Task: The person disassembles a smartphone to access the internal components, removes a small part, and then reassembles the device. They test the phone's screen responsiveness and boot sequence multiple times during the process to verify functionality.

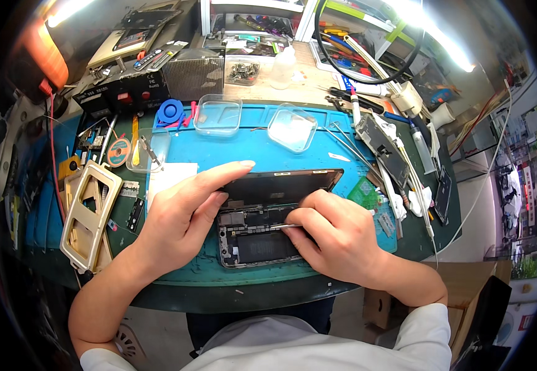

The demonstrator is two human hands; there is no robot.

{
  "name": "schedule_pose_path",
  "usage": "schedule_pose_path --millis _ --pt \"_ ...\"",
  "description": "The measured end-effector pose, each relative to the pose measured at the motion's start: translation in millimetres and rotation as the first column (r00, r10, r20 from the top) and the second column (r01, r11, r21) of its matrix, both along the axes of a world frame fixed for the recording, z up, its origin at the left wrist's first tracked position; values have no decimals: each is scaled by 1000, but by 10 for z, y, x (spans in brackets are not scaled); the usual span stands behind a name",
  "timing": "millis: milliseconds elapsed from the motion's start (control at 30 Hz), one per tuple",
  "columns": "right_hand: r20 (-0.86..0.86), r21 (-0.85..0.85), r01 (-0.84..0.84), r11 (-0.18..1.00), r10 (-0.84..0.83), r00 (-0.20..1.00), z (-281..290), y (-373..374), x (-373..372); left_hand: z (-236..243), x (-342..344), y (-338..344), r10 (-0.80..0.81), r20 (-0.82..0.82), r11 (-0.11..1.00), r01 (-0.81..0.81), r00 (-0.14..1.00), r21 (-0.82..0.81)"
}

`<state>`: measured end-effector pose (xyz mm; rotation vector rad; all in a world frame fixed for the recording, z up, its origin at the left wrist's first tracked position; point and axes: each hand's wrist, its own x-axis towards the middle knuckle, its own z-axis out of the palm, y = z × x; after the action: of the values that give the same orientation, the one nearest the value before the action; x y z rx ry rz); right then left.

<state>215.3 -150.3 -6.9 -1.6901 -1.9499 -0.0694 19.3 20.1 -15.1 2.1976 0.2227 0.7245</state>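
An opened phone [256,247] lies on the blue mat [231,148], battery and circuit parts showing, its dark screen [268,185] tilted up along the far side. My left hand [179,219] grips the screen's left end between thumb and fingers. My right hand [333,238] is bent over the right part of the phone, fingers pinched on a slim silver tool [279,226] whose tip reaches the internal parts. Some of the phone's right side is hidden behind that hand.
Two clear containers [217,114] [292,130] sit at the mat's back. A beige metal fixture [73,241] lies left. Phone parts [383,151], tweezers [349,142] and cables crowd the right. Behind stand a black power unit [120,93], a bottle [282,71] and shelves of tools.
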Motion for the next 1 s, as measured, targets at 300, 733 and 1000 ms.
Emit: schedule_pose_path --millis 300,733,1000 --pt "36 48 -40 998 38 999 -58 18 32 20 -10 2 -2 -31 1000 2 1000 -27" --pt "48 58 -48 997 45 998 -54 17 30 -25 9 1 15 9 1000 -15 1000 -3" --pt "53 67 -46 997 43 998 -55 21 24 -24 11 1 17 12 1000 -17 1000 -7"
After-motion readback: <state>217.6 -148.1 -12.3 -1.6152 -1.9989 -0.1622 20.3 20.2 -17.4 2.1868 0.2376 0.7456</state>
